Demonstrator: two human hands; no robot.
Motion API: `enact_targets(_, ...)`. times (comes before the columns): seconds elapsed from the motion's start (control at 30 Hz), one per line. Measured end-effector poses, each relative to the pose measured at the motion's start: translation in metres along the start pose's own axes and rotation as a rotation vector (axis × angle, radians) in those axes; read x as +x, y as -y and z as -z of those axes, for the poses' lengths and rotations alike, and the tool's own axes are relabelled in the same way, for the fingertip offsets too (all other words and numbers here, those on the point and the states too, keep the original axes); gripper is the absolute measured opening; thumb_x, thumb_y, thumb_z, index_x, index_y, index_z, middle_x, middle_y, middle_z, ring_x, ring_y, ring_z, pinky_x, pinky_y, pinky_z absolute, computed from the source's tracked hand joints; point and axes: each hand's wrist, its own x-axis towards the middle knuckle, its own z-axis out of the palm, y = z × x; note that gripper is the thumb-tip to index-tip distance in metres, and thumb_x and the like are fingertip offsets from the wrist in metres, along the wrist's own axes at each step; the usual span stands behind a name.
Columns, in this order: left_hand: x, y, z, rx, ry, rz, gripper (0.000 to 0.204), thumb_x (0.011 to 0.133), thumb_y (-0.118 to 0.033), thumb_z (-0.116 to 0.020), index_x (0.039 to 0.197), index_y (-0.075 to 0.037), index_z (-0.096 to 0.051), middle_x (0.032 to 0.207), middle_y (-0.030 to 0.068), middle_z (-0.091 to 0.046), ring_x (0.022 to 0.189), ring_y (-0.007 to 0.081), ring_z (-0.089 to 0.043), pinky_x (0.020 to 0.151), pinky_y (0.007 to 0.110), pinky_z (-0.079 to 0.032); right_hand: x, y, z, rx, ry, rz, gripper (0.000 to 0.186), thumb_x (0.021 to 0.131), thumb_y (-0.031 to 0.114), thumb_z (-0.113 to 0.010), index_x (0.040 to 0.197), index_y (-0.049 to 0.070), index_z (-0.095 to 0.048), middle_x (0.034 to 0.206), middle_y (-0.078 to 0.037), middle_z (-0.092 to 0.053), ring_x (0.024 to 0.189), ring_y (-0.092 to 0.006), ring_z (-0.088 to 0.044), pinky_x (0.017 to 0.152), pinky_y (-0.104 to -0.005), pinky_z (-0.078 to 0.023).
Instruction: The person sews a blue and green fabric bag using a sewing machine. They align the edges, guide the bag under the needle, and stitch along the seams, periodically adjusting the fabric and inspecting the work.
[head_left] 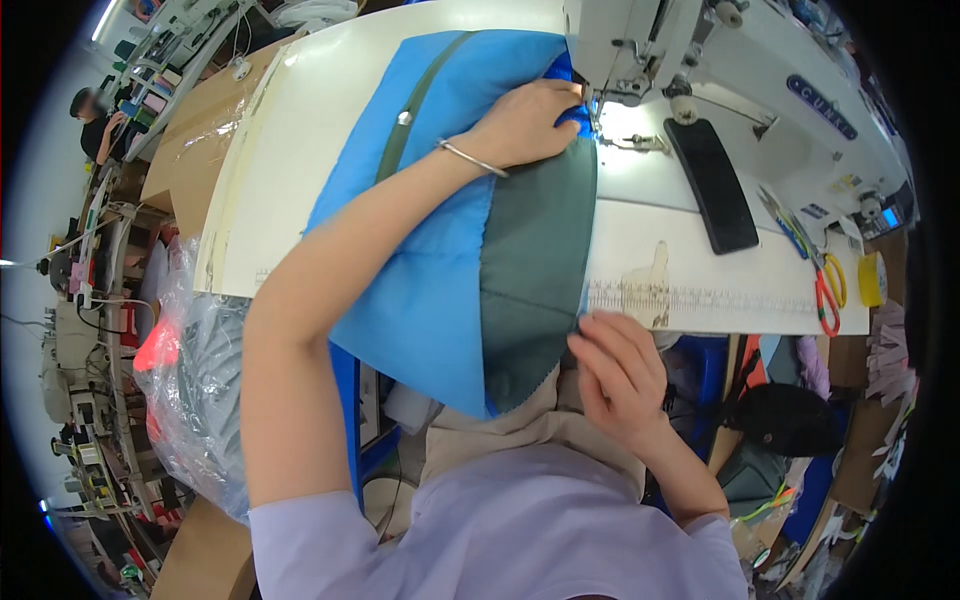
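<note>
A sewn fabric panel, bright blue with a dark green section and a green zipper strip, lies across the machine bed and hangs over its front edge. My left hand rests on its far end, right by the needle area of the white sewing machine. Thumb and fingers are apart there, pressing the cloth, with shiny blue material beneath them. At the panel's right edge, near the table front, my right hand pinches the green border between thumb and fingertips. The needle tip is hard to make out.
Right of the needle lie a black phone, scissors with red and yellow handles, and a yellow tape roll. A printed ruler scale runs along the front edge. Plastic-wrapped goods and cardboard stand left. Another person sits far left.
</note>
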Motion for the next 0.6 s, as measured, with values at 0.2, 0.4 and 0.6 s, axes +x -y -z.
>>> enact_targets(0.2,-0.081,-0.046,0.044,0.131,0.056,-0.165,0.039,0.092,-0.012,-0.065,0.131,-0.009,-0.067,0.134,0.0141,-0.067,0.128,0.0348,-0.059,0.114,0.048,-0.042,-0.063,0.03,-0.006,0.191,0.063,-0.257,0.034,0.077,-0.005,-0.073,0.111,0.003,-0.072,0.111,-0.012,-0.072,0.089,-0.0298,-0.071,0.077,-0.0401,-0.058)
enact_targets(0.4,-0.134,-0.088,0.085,0.165,0.215,-0.32,0.037,0.088,-0.01,-0.069,0.124,-0.009,-0.068,0.129,0.0116,-0.067,0.127,0.0321,-0.06,0.117,0.054,-0.04,-0.045,0.052,-0.035,0.17,0.189,-0.013,0.034,0.08,0.008,-0.078,0.112,-0.001,-0.07,0.118,-0.013,-0.069,0.102,-0.0285,-0.066,0.086,-0.0399,-0.056)
enact_targets(0.6,-0.157,-0.108,0.093,0.243,0.207,-0.407,0.018,0.081,-0.016,-0.078,0.089,-0.006,-0.065,0.107,0.0083,-0.067,0.118,0.0279,-0.063,0.114,0.052,-0.044,-0.053,0.061,-0.058,0.0,0.408,0.075,0.041,0.079,0.013,-0.074,0.115,-0.006,-0.069,0.125,-0.019,-0.066,0.126,-0.0344,-0.057,0.108,-0.0476,-0.046)
